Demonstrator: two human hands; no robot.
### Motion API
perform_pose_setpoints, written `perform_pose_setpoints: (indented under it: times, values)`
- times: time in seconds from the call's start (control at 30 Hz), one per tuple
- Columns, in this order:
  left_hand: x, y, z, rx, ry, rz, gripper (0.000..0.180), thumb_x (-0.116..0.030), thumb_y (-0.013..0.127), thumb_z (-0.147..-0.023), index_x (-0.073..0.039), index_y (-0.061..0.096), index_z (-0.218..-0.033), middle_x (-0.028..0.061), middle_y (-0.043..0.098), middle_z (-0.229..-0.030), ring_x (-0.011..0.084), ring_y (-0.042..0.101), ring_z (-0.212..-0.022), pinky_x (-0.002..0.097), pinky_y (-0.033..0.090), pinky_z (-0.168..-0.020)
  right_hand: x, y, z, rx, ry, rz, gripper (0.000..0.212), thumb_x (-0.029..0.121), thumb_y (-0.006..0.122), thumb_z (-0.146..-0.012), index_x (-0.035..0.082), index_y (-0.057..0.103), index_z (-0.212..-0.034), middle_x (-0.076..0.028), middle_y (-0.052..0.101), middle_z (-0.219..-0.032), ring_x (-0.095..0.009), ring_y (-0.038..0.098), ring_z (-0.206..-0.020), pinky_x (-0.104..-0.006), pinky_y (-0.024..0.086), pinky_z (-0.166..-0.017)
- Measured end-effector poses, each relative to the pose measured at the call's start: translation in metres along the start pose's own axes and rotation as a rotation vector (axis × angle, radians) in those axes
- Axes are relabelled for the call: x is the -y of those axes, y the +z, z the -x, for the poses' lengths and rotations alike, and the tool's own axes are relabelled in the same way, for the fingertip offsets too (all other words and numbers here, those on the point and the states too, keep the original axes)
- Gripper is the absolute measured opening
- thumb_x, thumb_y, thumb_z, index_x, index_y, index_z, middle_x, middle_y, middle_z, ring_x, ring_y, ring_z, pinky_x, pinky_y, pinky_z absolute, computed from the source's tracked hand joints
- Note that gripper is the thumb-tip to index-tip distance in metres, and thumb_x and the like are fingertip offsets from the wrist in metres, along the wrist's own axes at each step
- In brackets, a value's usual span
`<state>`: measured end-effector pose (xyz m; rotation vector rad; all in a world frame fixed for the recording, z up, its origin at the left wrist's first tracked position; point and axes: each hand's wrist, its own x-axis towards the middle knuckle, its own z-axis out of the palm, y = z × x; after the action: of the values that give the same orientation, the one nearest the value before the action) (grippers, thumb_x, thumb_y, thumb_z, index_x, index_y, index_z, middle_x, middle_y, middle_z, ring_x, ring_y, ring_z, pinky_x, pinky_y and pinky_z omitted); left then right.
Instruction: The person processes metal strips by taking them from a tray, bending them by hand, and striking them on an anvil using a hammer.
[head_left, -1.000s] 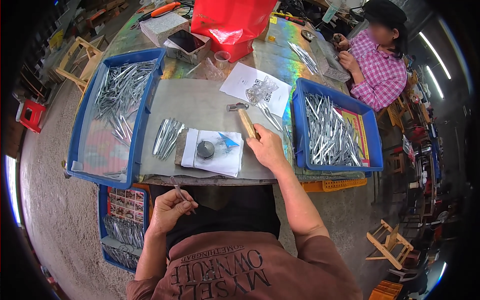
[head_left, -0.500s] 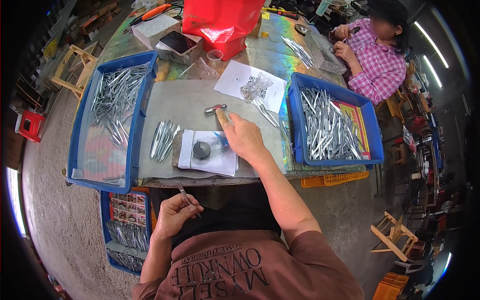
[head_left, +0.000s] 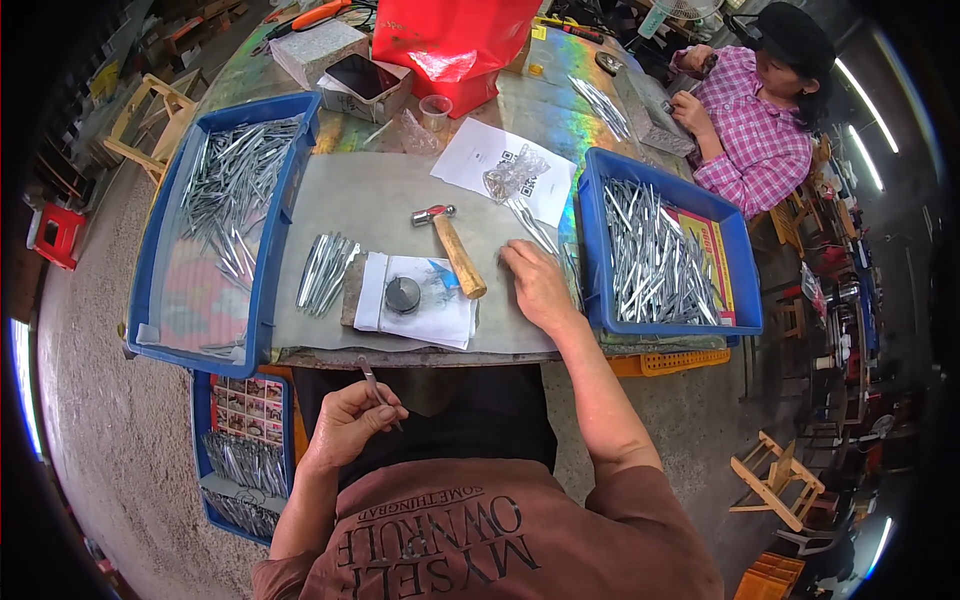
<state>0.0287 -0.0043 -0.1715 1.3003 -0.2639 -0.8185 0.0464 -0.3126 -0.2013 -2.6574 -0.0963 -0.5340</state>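
Below the table's front edge, my left hand is closed on a slim silver metal piece that looks like tweezers. My right hand rests low over the grey sheet, its fingers loosely bent and apart from the hammer; nothing shows in them. The hammer lies with its wooden handle end on white papers. On those papers, which cover a block, sits a dark round metal disc. To their left several metal pieces lie in a row; a few more lie beyond my right hand.
Blue trays of metal pieces stand at left and right. A red bag, phone and plastic cup are at the back. Another person works at far right. A lower blue tray is beside my left arm.
My right hand has let go of the hammer and moved right and nearer to me. The hammer's handle now lies down across the papers. My left hand keeps its hold.
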Motion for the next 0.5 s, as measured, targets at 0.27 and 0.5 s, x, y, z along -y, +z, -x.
perform_pose_setpoints:
  times: [0.27, 0.5]
  values:
    - [0.001, -0.002, 0.002, -0.013, -0.003, -0.002, 0.007, -0.004, 0.054, -0.079, 0.000, 0.053, -0.084, 0.0056, 0.059, -0.077, 0.0085, 0.055, -0.070, 0.0183, 0.043, -0.059, 0.010, -0.003, 0.019, 0.031, -0.031, 0.103, 0.030, -0.007, 0.041, -0.065, -0.006, 0.049, -0.093, -0.016, 0.049, -0.098, -0.031, 0.046, -0.094, -0.0373, 0.038, -0.078]
    - [0.002, 0.001, -0.001, 0.013, -0.011, 0.009, 0.003, -0.002, 0.054, -0.078, 0.001, 0.054, -0.079, 0.0050, 0.057, -0.078, 0.0086, 0.055, -0.069, 0.0182, 0.043, -0.058, 0.007, -0.012, 0.032, -0.079, 0.098, 0.039, 0.019, -0.003, 0.049, -0.068, -0.001, 0.055, -0.086, -0.013, 0.055, -0.088, -0.029, 0.051, -0.086, -0.0342, 0.041, -0.075]
